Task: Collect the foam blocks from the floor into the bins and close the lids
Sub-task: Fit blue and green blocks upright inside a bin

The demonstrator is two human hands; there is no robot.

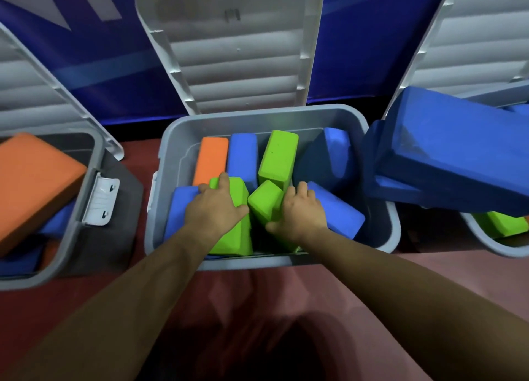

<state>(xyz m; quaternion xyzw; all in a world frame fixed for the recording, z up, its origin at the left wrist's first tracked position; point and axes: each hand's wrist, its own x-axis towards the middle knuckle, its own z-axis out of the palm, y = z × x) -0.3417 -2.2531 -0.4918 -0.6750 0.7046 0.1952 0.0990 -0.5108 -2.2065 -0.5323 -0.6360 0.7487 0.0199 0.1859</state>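
Only tops show: L hand (pixel 213 206) flat on big green block (pixel 233 231), R hand (pixel 300 212) grips small block (pixel 264 201).

Dim, soft-focus view with wide-angle bending at edges, shadowed foreground.

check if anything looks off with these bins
Yes. The big blue blocks on the right bin are piled above its rim, tilted and overhanging toward the middle bin; that lid likely can't close. The orange block in the left bin also sticks up tilted.
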